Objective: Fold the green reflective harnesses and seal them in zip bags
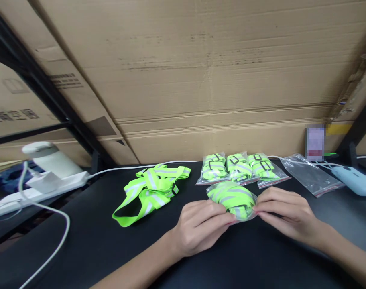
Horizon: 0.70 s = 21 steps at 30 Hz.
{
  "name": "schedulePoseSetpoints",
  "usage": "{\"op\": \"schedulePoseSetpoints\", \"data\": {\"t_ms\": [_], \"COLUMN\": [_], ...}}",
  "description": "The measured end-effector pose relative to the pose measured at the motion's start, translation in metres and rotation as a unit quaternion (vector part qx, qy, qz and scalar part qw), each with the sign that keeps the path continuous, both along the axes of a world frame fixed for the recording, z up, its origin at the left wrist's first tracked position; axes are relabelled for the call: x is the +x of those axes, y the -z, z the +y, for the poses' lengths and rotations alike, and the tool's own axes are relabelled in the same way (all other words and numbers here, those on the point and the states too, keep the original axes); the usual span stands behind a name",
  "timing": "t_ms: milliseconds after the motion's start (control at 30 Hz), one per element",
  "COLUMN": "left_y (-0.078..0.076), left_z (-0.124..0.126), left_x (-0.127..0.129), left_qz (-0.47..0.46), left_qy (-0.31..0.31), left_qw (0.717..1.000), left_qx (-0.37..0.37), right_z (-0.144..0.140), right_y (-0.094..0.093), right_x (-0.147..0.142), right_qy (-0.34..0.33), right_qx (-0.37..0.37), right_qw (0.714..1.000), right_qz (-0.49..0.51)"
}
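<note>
A clear plastic bag with a folded neon-green reflective strap inside (232, 197) lies on the black table (110, 249). My left hand (201, 226) pinches its near edge from the left, and my right hand (283, 210) pinches that edge from the right. Just beyond it, three packed bags of the same straps (238, 168) lie side by side. A loose, unfolded neon-green strap (151, 190) is spread out to the left of my hands.
An empty clear zip bag (311, 174) lies at the right, next to a light-blue device (353, 180) with a cable. A white power strip with a plug and cables (41, 186) sits at the left. Cardboard boxes (201, 80) wall the back.
</note>
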State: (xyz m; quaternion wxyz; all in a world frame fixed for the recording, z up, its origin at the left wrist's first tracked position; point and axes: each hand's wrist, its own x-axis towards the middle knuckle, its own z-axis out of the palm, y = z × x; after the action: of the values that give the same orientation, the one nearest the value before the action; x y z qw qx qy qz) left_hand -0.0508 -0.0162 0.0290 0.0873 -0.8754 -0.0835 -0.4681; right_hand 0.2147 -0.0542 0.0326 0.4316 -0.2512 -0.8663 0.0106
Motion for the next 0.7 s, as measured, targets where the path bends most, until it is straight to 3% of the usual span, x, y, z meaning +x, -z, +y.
{"op": "schedulePoseSetpoints", "data": {"t_ms": [700], "left_y": [0.0049], "left_z": [-0.0044], "left_x": [0.0071], "left_qz": [0.0], "left_qy": [0.003], "left_qw": [1.0], "left_qx": [-0.017], "right_z": [-0.0035], "right_y": [0.0049], "right_x": [-0.0076], "right_qy": [0.001], "right_qx": [-0.001], "right_qw": [1.0], "right_qz": [0.003]}}
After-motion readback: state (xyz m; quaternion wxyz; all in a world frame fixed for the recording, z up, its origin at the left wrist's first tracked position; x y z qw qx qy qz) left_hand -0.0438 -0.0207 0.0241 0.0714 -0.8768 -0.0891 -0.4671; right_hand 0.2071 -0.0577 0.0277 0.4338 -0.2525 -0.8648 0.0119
